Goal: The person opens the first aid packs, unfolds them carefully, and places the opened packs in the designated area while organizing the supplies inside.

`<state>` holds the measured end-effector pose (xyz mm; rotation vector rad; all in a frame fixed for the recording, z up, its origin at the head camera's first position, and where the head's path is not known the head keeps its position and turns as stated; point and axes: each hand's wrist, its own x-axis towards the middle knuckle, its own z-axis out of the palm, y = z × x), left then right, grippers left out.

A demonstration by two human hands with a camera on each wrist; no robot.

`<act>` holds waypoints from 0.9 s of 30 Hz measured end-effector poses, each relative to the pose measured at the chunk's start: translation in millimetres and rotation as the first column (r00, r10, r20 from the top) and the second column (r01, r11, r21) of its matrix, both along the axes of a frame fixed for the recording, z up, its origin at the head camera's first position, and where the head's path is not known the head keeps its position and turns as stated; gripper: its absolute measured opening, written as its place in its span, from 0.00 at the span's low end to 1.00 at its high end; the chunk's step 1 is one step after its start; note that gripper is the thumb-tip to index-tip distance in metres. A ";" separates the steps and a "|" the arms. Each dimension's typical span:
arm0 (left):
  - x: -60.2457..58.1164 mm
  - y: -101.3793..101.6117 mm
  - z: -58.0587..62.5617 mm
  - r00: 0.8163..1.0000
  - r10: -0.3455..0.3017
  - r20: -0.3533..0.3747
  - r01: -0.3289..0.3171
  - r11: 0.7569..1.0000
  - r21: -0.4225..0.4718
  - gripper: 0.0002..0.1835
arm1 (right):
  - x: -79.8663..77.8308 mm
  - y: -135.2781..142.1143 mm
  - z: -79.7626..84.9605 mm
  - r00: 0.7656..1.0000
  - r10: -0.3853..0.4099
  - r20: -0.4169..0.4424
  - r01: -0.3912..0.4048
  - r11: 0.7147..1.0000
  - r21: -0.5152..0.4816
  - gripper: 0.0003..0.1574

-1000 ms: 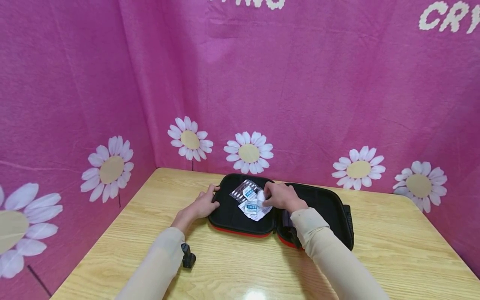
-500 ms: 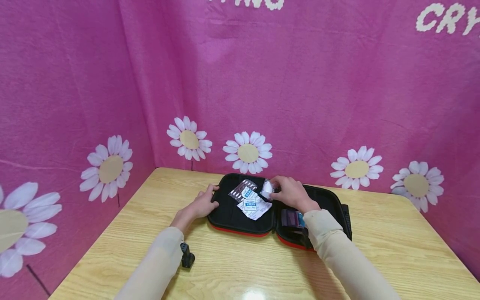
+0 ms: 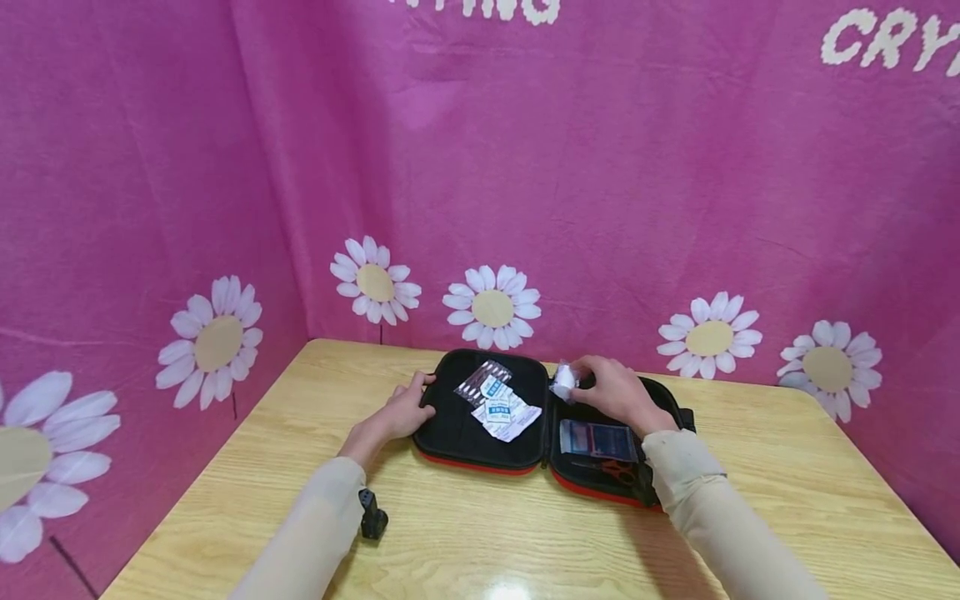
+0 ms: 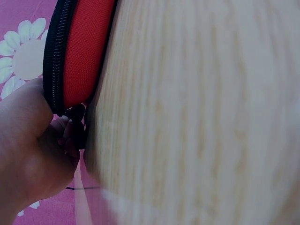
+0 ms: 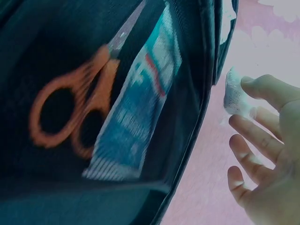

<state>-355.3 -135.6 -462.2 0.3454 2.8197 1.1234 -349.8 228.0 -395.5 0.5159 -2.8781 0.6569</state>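
A red-rimmed black zip case (image 3: 442,429) lies spread open on the wooden table. At its left edge, my left hand (image 3: 405,411) grips the rim; the left wrist view shows the fingers curled by the case's red side (image 4: 88,51). My right hand (image 3: 618,393) pinches a plastic-wrapped white bandage roll (image 3: 565,382) between thumb and fingers, over the back of the right half. That half holds a flat blue packet (image 3: 597,439) and orange-handled scissors (image 5: 86,79) beneath a dark mesh. White-and-blue sachets (image 3: 498,408) and a pack of cotton swabs (image 3: 480,382) lie in the left half.
The case stands near the back of the wooden table (image 3: 465,533). Behind and left of the table hangs a pink curtain (image 3: 585,208) printed with daisies. A small black device (image 3: 372,515) sits at my left wrist.
My right hand has lifted the bandage roll off the sachets and carried it rightward over the hinge to the right half. The packet and scissors have come into view. My left hand stays put.
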 end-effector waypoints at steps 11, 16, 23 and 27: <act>-1.2 0.3 -2.9 1.000 0.003 0.005 -0.003 1.000 -0.004 0.30 | 8.3 44.2 -5.0 1.000 -0.025 0.007 0.025 0.999 -0.029 0.22; -2.2 1.2 -2.9 1.000 -0.005 -0.011 0.005 1.000 -0.013 0.30 | 12.0 66.9 -2.2 1.000 -0.018 -0.024 0.016 0.998 -0.062 0.22; -1.7 1.3 -2.0 1.000 -0.006 -0.007 0.006 1.000 -0.014 0.31 | 18.6 92.5 -0.2 0.998 -0.053 -0.018 0.054 0.998 0.017 0.22; -0.2 1.7 -0.9 1.000 0.001 -0.005 -0.001 1.000 -0.011 0.31 | 20.8 102.3 -5.0 0.998 -0.067 -0.018 0.068 0.996 0.066 0.22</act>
